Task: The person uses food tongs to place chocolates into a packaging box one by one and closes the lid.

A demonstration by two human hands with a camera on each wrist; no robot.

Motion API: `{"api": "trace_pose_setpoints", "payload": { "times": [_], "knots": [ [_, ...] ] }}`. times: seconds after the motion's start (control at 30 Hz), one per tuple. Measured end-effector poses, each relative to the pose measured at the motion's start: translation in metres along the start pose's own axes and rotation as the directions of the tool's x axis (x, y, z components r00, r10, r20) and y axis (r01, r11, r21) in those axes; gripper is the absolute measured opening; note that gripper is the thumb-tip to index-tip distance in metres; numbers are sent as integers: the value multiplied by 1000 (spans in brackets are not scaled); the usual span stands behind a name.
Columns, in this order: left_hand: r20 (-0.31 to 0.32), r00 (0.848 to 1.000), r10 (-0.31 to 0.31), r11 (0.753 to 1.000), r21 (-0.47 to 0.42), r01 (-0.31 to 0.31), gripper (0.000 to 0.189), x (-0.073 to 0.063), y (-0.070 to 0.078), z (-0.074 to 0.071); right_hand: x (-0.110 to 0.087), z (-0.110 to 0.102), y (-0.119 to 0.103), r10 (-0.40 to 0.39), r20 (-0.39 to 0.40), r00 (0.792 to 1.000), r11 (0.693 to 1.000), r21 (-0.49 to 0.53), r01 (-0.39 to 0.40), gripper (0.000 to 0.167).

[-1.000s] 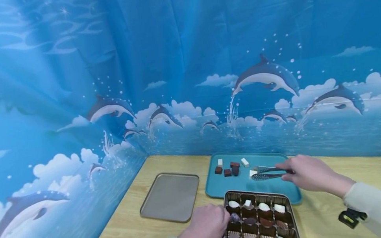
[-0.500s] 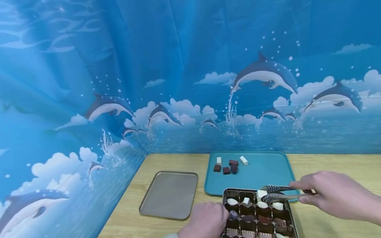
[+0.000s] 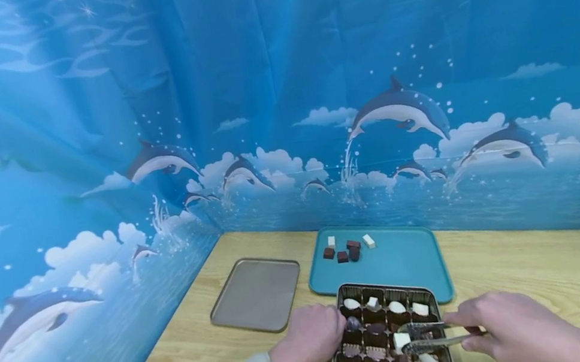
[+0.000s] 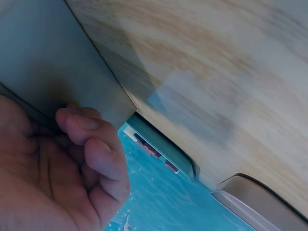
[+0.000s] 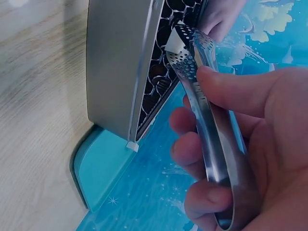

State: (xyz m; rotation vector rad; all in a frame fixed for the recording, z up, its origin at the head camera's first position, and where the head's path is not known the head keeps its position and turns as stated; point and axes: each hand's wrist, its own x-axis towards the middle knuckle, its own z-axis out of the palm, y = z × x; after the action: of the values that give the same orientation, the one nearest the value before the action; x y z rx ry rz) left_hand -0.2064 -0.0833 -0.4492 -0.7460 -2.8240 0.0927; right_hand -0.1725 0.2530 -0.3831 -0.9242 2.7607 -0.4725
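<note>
Across the bench [image 3: 527, 257], a teal tray [image 3: 402, 258] lies at twelve o'clock from the divided tin [image 5: 115, 72]. The left hand [image 3: 311, 336] grips its nine-o'clock rim; at three, the right hand [image 3: 514, 322] clamps tongs [image 5: 211, 130], whose white cube [image 3: 402, 341], just carried off the tray, seems not yet seated.

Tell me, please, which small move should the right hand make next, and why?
Probably lower the white cube into a bare compartment of the metal tin: the right hand's tongs grip it over the tin, and several nearer compartments show bare ribbed floors.
</note>
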Motion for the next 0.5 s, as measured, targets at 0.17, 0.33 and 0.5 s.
{"api": "trace_pose_setpoints", "payload": {
  "times": [0.17, 0.33, 0.5],
  "knots": [
    [-1, 1000, -5, 1000, -10, 5, 43, 0, 0, 0, 2, 0, -2, 25, 6, 1000, 1000, 0, -25, 43],
    [-14, 1000, -21, 1000, -6, 21, 43, 0, 0, 1, 6, -3, -3, 66, -62, 996, 998, -18, -67, 50],
    [-17, 1000, -16, 1000, 19, 16, 42, -1, 1, 1, 24, -7, -2, 103, -199, 975, 994, -14, -108, 51]
  ]
}}
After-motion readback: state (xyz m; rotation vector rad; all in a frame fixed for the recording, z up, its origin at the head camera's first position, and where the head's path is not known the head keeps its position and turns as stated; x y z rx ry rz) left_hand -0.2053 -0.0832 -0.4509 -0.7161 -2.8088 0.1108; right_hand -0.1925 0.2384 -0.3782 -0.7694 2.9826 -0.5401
